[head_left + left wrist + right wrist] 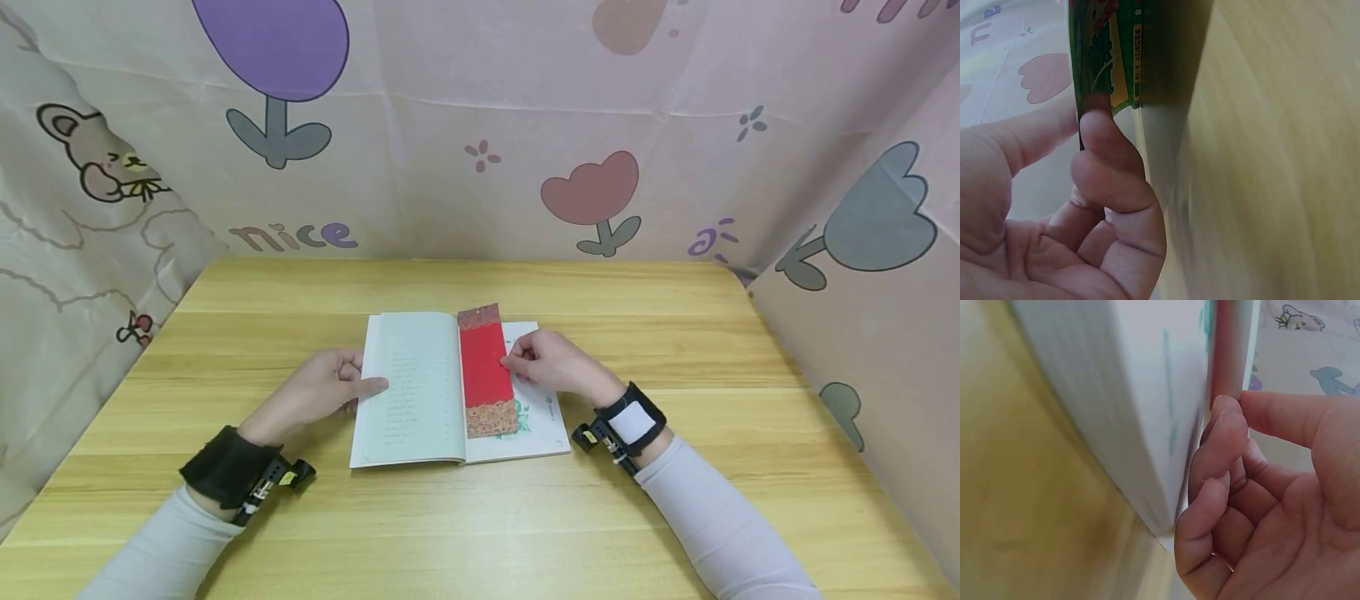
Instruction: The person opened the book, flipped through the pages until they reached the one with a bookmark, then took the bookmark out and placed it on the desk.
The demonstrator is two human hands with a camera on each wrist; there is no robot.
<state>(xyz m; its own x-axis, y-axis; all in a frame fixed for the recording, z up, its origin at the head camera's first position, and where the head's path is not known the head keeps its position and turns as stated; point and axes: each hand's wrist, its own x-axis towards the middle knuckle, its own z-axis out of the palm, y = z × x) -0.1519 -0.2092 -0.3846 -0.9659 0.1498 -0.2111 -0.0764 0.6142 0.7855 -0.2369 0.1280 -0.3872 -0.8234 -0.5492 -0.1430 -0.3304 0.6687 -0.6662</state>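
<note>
An open book [420, 392] lies on the table, its left page printed with small lines of text. My left hand [322, 387] grips the left side, thumb on the page and fingers curled behind the green cover [1125, 44]. Over the right page rests a red bookmark [485, 367] with brown patterned ends, its top sticking out past the book. Thumb and fingers of my right hand [558, 362] pinch the bookmark's right edge. In the right wrist view that hand [1254, 487] is beside the thick page block [1097, 394]. A green drawing on the right page is partly hidden.
The wooden table [645, 508] stretches around the book on all sides. Behind and beside it hang printed cloth curtains [442, 200]. Each wrist carries a black strap [232, 467] with a small camera.
</note>
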